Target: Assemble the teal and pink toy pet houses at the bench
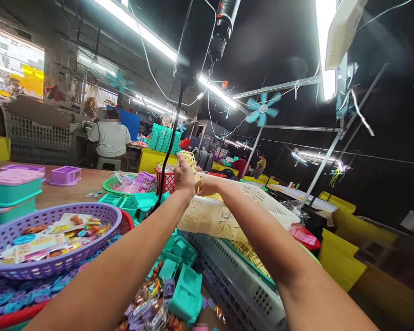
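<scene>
My left hand (184,175) is raised over the near end of a white plastic crate (207,216), closed on a pale yellow plastic lattice piece (189,158). Close beside the left wrist, my right hand (206,185) is at the crate's rim with its fingers curled in; what they hold, if anything, is hidden. More pale yellow pieces (257,196) show inside this crate. Below it, similar yellow strips (250,255) lie in a green-rimmed container. Teal plastic boxes (186,294) lie loose under my forearms, beside small bagged brown and purple parts (152,305).
A purple basket (103,243) of small parts sits at left above blue and purple pieces (7,299). Teal-and-pink boxes (15,186) are stacked behind it. An electric screwdriver (219,39) hangs overhead near a black stand (172,147). A seated person (109,138) is farther back.
</scene>
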A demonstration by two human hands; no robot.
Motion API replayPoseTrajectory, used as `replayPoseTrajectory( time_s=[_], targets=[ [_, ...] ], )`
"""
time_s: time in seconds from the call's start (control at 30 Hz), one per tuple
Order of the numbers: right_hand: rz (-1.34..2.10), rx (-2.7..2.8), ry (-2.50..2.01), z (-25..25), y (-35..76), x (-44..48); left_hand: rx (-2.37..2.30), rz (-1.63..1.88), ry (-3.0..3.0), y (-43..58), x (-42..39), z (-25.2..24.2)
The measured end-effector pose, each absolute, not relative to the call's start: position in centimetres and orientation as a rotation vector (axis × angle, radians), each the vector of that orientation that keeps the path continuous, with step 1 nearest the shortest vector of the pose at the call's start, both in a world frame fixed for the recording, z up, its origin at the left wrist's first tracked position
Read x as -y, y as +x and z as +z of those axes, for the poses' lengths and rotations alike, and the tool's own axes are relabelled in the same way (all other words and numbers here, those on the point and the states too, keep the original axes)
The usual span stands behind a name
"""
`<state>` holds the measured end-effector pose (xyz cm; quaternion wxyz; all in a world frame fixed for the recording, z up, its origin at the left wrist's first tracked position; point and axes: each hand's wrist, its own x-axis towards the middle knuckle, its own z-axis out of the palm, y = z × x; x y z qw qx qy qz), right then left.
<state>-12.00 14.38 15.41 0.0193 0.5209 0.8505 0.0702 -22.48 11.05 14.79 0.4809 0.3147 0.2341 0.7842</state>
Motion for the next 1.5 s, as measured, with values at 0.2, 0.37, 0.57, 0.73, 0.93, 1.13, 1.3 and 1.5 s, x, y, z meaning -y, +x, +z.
replayPoseTrajectory(
  time_s=[0.2, 0.37, 0.57, 0.73, 0.93, 1.13, 1.3, 1.5],
  targets=[
    [-0.053, -2.663, 1.936, 17.0, -8.4, -13.4, -0.501, 1.914, 0.713, -22.1, -11.0, 15.1],
    [-0.160, -2.784, 2.241, 17.5, -6.6, -13.2, -0.475, 1.972, 0.696, -22.0, -10.6, 15.1],
    [-0.192, -2.884, 2.596, 17.5, -6.1, -13.8, -0.509, 1.886, 0.728, -22.7, -9.9, 15.1],
    [-0.231, -3.044, 2.725, 17.8, -7.4, -13.0, -0.370, 1.635, 1.035, -22.7, -8.0, 15.5],
    [-0.183, -3.391, 2.517, 19.6, -8.1, -7.4, -0.343, 1.179, 1.401, -24.9, -2.1, 15.6],
    [0.357, -3.686, 2.014, 17.3, -10.5, 3.6, -0.588, 0.989, 1.373, -30.0, 7.0, 10.5],
    [0.187, -3.212, 2.265, 7.4, -15.2, 13.4, -0.858, 1.195, 1.150, -33.4, 14.6, 1.3],
    [-0.271, -3.096, 2.274, -1.6, -18.9, 17.4, -1.165, 0.919, 1.623, -38.4, 21.3, -6.6]
  ],
)
